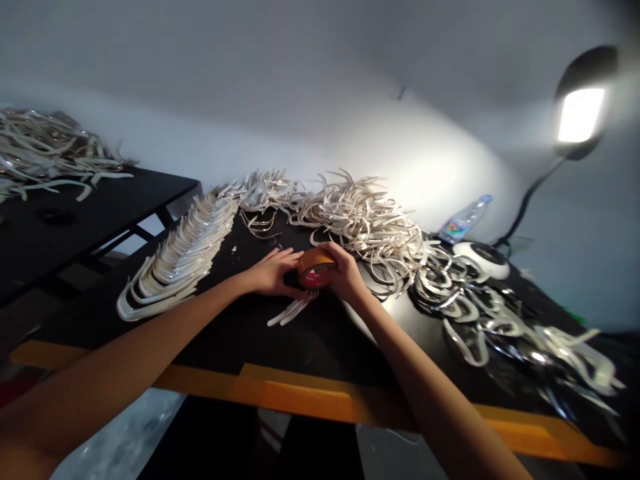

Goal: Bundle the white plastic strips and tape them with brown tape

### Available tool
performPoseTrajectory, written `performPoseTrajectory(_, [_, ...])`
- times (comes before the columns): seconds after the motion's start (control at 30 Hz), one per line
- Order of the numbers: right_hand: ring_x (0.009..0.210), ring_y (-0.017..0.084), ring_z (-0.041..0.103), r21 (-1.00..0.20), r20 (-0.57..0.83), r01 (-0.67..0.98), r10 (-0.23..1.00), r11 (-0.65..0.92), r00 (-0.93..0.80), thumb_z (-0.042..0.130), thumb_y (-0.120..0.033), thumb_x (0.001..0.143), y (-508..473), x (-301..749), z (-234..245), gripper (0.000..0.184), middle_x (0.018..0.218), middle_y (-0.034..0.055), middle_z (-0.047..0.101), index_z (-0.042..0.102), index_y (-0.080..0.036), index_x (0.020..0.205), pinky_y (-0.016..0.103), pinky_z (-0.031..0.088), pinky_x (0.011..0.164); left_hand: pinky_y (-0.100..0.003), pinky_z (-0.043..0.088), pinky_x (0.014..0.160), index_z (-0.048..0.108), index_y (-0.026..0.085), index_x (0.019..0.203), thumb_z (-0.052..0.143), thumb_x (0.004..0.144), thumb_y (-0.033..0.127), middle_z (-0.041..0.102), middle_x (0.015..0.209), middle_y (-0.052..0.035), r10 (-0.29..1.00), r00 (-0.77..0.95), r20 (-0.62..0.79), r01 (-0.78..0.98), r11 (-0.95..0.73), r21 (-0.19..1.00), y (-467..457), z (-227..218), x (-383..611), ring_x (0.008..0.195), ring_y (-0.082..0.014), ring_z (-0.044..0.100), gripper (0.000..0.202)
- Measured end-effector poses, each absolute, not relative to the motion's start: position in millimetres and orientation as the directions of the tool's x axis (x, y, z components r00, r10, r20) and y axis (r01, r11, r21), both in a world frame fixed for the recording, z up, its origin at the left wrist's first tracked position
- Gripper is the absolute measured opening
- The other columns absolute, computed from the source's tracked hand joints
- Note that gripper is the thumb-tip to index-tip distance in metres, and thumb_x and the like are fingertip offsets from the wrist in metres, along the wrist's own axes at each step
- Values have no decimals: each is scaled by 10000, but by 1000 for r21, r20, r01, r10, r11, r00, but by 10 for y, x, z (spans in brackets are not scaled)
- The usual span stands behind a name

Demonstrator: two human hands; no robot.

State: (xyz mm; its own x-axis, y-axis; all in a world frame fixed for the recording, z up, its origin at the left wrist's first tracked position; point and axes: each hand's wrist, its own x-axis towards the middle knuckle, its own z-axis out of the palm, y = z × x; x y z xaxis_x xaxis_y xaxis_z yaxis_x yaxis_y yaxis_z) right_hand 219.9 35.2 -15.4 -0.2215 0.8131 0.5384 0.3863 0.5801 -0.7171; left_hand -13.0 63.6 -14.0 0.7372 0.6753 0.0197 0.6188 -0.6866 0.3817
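A roll of orange-brown tape (315,269) with a red inner core is gripped by my right hand (345,272), its fingers wrapped over the roll's right side. My left hand (273,272) lies low over the black table just left of the roll, fingers stretched out and apart. Below the roll, between both hands, a few thin whitish curved strips (294,311) lie with their ends toward me. Their far ends are hidden beneath the roll and my hands. Whether my left fingertips touch the tape cannot be made out.
Nested U-shaped strips (180,257) form a long row at left. A tangled heap of strips (360,213) lies behind my hands; looped shiny pieces (465,303) spread at right. A bottle (466,219) and lit lamp (580,115) stand back right. Orange tape (295,393) covers the table's front edge.
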Motion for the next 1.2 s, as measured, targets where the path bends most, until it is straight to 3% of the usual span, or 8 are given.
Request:
performPoseTrajectory(0.2, [1019,246,629,-779,517,321,841,539,-158,525,-147,625,289,2222,-177,489,1080,36,681,641,-221,1095,353,501,916,-639,51,1278,408,401,1590,637,740,890,222,1743,-38,668,742,-50,635,-678,370,702,-102,-129,1613,-408,100,1007])
performPoseTrajectory(0.4, [962,231,623,-816,548,290,829,499,115,473,-167,637,285,2200,-156,471,1031,25,678,615,-227,1082,322,500,860,-629,12,1280,355,375,1620,625,734,902,170,1751,-60,681,728,-77,656,-660,367,677,-102,-119,1618,-396,73,1066])
performPoseTrajectory(0.57, [996,243,629,-791,543,331,840,515,-8,499,-151,633,370,2147,-203,469,1047,31,676,636,-234,1074,347,508,905,-652,14,1274,404,427,1583,681,732,860,258,1732,-10,664,748,-24,600,-659,454,670,-103,-151,1616,-405,68,994])
performPoseTrajectory(0.73, [1084,261,633,-739,552,385,824,553,-126,533,-160,669,467,2169,-227,489,1131,43,680,658,-236,1136,380,495,977,-631,7,1281,414,352,1589,733,716,824,310,1712,-68,665,746,23,567,-653,502,684,-135,-182,1613,-404,103,1043])
performPoseTrajectory(0.9, [1040,250,626,-714,555,399,812,576,-181,541,-155,669,481,2184,-205,499,1114,44,664,646,-229,1151,363,486,939,-633,7,1278,439,355,1572,751,719,799,317,1710,-67,656,754,40,549,-662,510,704,-149,-179,1613,-403,110,1010])
performPoseTrajectory(1.1, [869,191,592,-812,553,245,832,529,39,491,-157,688,370,2188,-174,438,991,9,619,537,-245,1114,294,494,788,-624,-14,1277,414,359,1580,713,758,800,246,1735,-55,669,743,-24,596,-645,477,679,-103,-158,1619,-386,70,979])
performPoseTrajectory(1.2, [896,189,579,-802,578,266,808,535,117,493,-170,704,359,2185,-152,409,1003,14,602,511,-250,1105,293,493,809,-632,-5,1274,407,354,1582,701,753,816,215,1741,-65,673,739,-34,611,-648,455,664,-102,-153,1617,-396,65,994])
